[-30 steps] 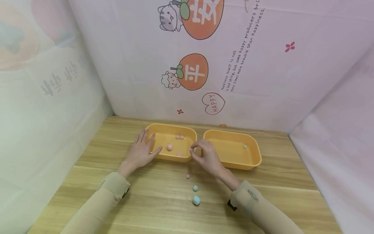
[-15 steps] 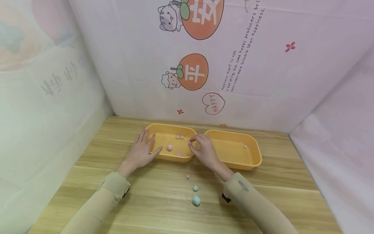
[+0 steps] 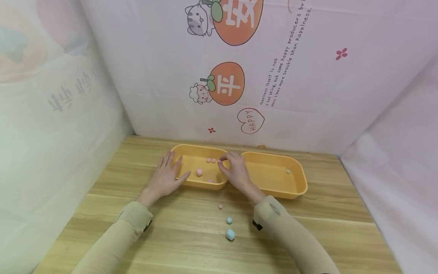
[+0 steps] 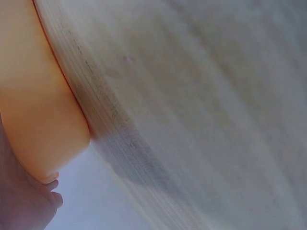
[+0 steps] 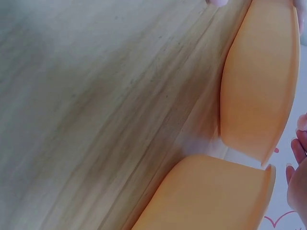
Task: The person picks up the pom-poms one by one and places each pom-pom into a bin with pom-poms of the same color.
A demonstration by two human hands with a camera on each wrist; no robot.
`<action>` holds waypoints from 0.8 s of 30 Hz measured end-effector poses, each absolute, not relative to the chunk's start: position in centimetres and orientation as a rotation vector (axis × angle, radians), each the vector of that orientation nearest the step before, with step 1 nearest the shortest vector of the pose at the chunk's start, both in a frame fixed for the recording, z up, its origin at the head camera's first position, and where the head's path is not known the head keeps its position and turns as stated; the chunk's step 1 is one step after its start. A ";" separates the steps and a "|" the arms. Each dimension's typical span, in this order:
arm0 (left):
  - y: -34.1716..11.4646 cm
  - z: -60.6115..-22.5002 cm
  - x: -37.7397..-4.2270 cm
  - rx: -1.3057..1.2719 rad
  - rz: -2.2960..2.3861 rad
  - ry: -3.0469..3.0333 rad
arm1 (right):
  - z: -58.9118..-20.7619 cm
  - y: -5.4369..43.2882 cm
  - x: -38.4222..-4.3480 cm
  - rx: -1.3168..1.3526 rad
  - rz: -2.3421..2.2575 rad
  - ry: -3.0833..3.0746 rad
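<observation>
My left hand [image 3: 164, 179] rests on the left end of the left yellow tray [image 3: 202, 185], its fingers spread over the rim. Over that tray's right end, my right hand [image 3: 237, 174] pinches a small pink ball [image 3: 220, 162] between thumb and index finger. The right wrist view shows this pink ball [image 5: 301, 122] at its edge, partly cut off. Several pink pieces lie in the left tray, among them a larger pink ball [image 3: 199, 172] and a flatter-looking pink piece [image 3: 210, 180].
The right yellow tray [image 3: 270, 179] holds one small pale green ball [image 3: 288, 171]. On the wooden table [image 3: 184, 236] in front lie a small pink ball [image 3: 220, 206], a light blue ball [image 3: 229, 220] and a larger light blue ball [image 3: 230, 234]. A printed cloth [image 3: 171, 95] hangs behind.
My right hand has moved left and away from me, carrying the pinched pink ball from the left tray's right rim to over its inside. My left hand has stayed in place.
</observation>
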State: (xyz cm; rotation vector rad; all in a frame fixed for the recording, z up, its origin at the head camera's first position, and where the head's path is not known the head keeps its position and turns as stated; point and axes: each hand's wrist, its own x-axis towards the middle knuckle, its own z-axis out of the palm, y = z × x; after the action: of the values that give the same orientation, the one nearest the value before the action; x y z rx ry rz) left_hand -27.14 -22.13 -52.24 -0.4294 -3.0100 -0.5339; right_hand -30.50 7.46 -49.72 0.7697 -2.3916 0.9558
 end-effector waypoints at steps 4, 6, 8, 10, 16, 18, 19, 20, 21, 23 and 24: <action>-22.1 -52.2 -27.1 -0.431 -0.540 -3.018 | -49.9 6.9 -31.0 0.754 0.980 -2.395; -22.1 -52.2 -27.1 -0.433 -0.543 -3.022 | -50.0 6.8 -31.3 0.740 0.977 -2.403; -22.1 -52.2 -27.1 -0.431 -0.544 -3.022 | -50.1 6.6 -31.6 0.721 0.963 -2.410; -22.1 -52.2 -27.2 -0.430 -0.544 -3.021 | -50.2 6.5 -32.0 0.703 0.945 -2.419; -22.2 -52.2 -27.2 -0.430 -0.555 -3.015 | -50.3 6.3 -32.5 0.674 0.919 -2.428; -22.2 -52.2 -27.2 -0.430 -0.558 -3.012 | -50.4 6.3 -32.5 0.673 0.917 -2.431; -22.2 -52.2 -27.2 -0.430 -0.557 -3.012 | -50.4 6.3 -32.5 0.671 0.914 -2.433; -22.2 -52.2 -27.2 -0.430 -0.557 -3.012 | -50.5 6.3 -32.6 0.668 0.911 -2.436; -22.2 -52.2 -27.2 -0.430 -0.553 -3.013 | -50.5 6.3 -32.6 0.666 0.908 -2.438; -22.2 -52.2 -27.2 -0.428 -0.551 -3.018 | -50.5 6.3 -32.5 0.656 0.902 -2.444; -22.2 -52.2 -27.2 -0.426 -0.550 -3.020 | -50.5 6.3 -32.4 0.654 0.901 -2.442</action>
State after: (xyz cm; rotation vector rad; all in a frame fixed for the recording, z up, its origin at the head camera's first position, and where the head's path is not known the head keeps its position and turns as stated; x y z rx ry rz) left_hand -27.20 -22.20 -52.21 -0.4265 -3.0200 -0.5501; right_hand -32.44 6.26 -50.53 0.6537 -2.4425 0.9015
